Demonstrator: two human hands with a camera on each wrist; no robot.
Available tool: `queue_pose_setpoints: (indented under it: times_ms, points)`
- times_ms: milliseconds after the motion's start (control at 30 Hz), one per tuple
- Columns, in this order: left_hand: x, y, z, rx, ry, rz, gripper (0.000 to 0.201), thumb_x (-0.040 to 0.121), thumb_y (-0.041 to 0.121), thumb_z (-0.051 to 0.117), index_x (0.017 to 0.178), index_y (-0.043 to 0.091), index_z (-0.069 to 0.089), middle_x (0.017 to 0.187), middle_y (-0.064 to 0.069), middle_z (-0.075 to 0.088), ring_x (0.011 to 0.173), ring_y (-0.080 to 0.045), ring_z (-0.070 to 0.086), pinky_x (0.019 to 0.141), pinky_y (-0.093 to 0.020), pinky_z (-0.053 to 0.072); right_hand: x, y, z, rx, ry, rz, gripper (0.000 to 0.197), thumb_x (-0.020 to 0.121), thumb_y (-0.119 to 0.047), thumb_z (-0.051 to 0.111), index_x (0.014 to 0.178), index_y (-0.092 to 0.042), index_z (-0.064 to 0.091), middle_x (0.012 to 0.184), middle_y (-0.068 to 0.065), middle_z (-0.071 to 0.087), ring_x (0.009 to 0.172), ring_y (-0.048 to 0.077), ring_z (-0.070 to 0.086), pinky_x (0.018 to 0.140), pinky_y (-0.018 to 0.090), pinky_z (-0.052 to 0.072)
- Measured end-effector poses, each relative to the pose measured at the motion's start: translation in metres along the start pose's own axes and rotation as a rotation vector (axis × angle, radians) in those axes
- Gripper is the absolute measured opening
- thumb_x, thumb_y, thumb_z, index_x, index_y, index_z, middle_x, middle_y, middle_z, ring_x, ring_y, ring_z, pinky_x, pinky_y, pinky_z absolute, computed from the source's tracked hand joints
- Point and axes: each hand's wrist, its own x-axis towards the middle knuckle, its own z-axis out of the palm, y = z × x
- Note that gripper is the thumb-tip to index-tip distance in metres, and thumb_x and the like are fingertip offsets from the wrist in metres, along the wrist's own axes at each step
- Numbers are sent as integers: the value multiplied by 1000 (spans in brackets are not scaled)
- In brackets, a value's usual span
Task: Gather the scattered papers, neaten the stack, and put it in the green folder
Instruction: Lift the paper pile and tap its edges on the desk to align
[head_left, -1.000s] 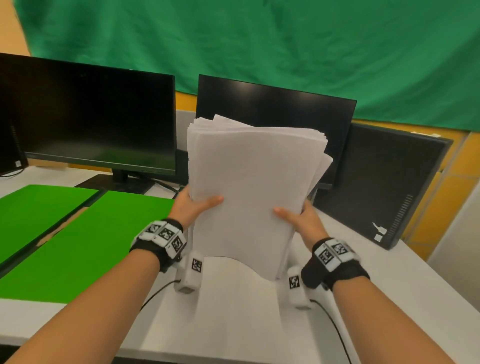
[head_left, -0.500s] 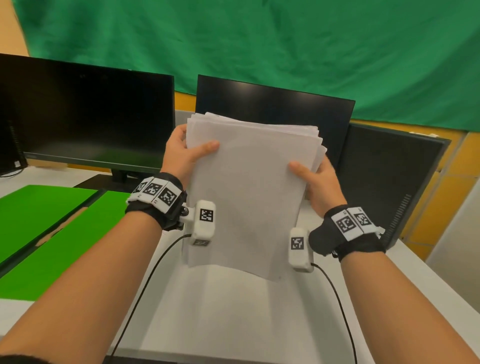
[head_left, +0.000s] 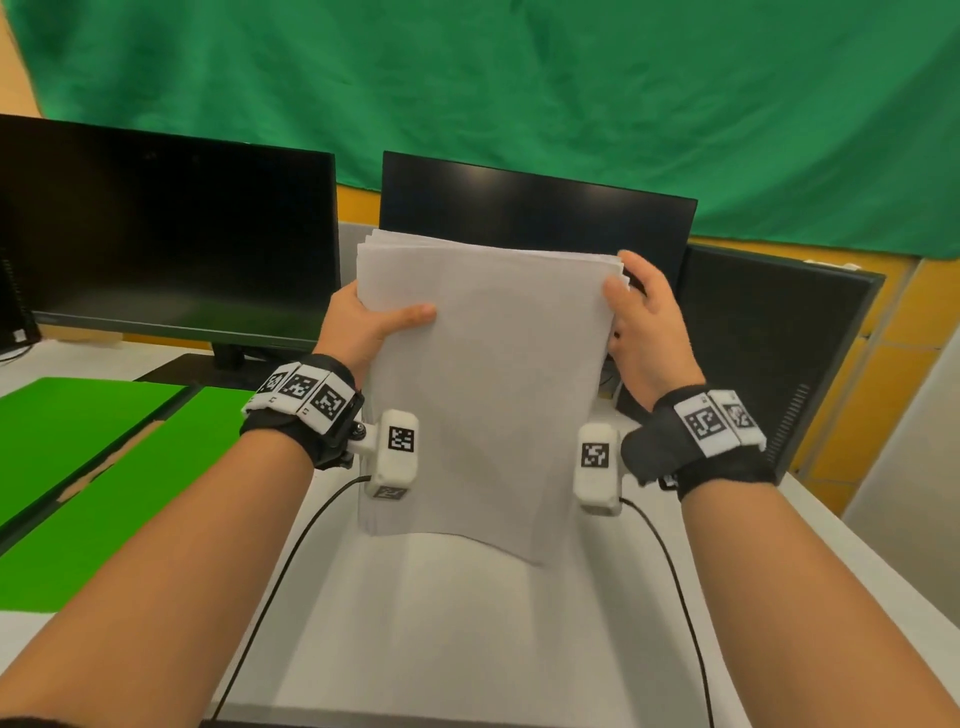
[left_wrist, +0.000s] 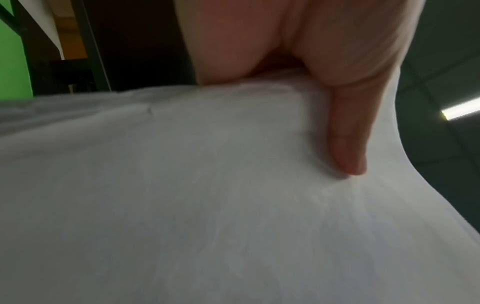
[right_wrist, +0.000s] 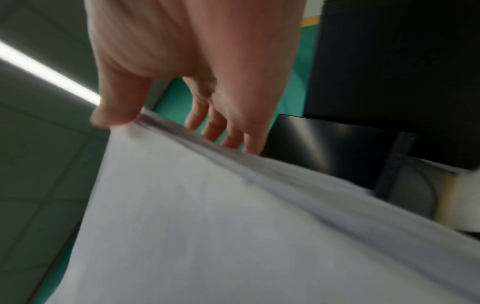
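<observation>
White desk (head_left: 467, 623) runs out ahead, with dark monitors (head_left: 171, 234) along the far edge and a green curtain (head_left: 519, 93) behind. Above it the paper stack (head_left: 483, 395) is held upright, lower edge close to the desk top; I cannot tell if it touches. The left hand (head_left: 363, 325) grips the stack's left side, thumb across the front sheet. The right hand (head_left: 649, 327) clasps the upper right edge, thumb in front and fingers (right_wrist: 215, 127) behind.

Loose sheets like these look light, floppy and apt to slide apart, so the long side edges seem the best hold. Top edges are not quite flush. The green folder (head_left: 104, 467) lies open at near left, well apart from the stack, with bare desk between for swinging the stack across.
</observation>
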Motion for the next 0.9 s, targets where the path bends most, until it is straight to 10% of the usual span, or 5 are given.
queue_pose_setpoints:
  times_ms: [267, 600, 733, 800, 900]
  points:
    - [1, 1, 2, -7, -20, 5, 46, 74, 7, 75, 118, 13, 59, 109, -4, 67, 107, -27, 65, 81, -36, 57, -25, 30, -6, -80, 194, -89, 11, 90, -18, 57, 89, -21, 67, 89, 0, 69, 87, 15, 65, 85, 35, 53]
    - [-3, 7, 1, 41, -74, 15, 78, 54, 27, 83, 126, 13, 56, 118, -8, 67, 109, -24, 65, 90, -44, 55, -1, 0, 7, -118, 167, -158, 26, 95, -37, 44, 115, -32, 59, 125, 2, 60, 115, 20, 58, 99, 46, 48]
    - [-3, 6, 8, 109, 4, 67, 71, 67, 18, 81, 130, 11, 49, 124, -10, 61, 112, -25, 61, 95, -50, 52, -10, 3, 15, -118, 140, -221, 47, 101, -34, 27, 147, -25, 21, 138, -16, 39, 115, -13, 46, 96, 13, 39]
    - [-3, 7, 11, 170, 61, 157, 80, 69, 14, 81, 136, 13, 37, 127, -5, 52, 112, -19, 56, 95, -41, 53, -11, 6, 18, -159, 132, -294, 51, 102, -26, 29, 149, -17, 12, 115, -23, 43, 89, -31, 48, 77, -6, 37]
    - [-1, 13, 14, 248, 121, 353, 88, 71, 13, 80, 141, 16, 26, 133, -3, 38, 105, -6, 50, 82, -13, 53, -7, 8, 21, -211, 181, -409, 75, 87, -63, 33, 148, -22, 17, 113, -3, 51, 97, -12, 55, 84, 1, 41]
